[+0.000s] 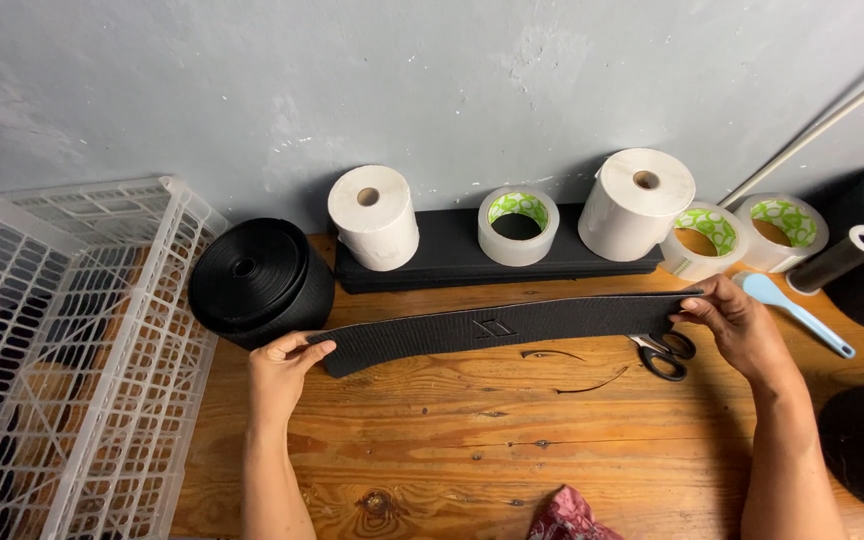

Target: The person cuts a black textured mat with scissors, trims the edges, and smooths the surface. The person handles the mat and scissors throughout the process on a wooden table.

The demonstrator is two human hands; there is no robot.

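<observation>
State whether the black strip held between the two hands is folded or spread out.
Spread out: the black strip runs full length, flat, from left hand to right hand.

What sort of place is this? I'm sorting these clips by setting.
Probably a small home or craft workshop. On a wooden table against a bare wall, two hands stretch a black strap off a webbing roll, with tape rolls and scissors nearby.

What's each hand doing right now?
Left hand: closed on one end of the black strip.
Right hand: closed on its other end.
</observation>
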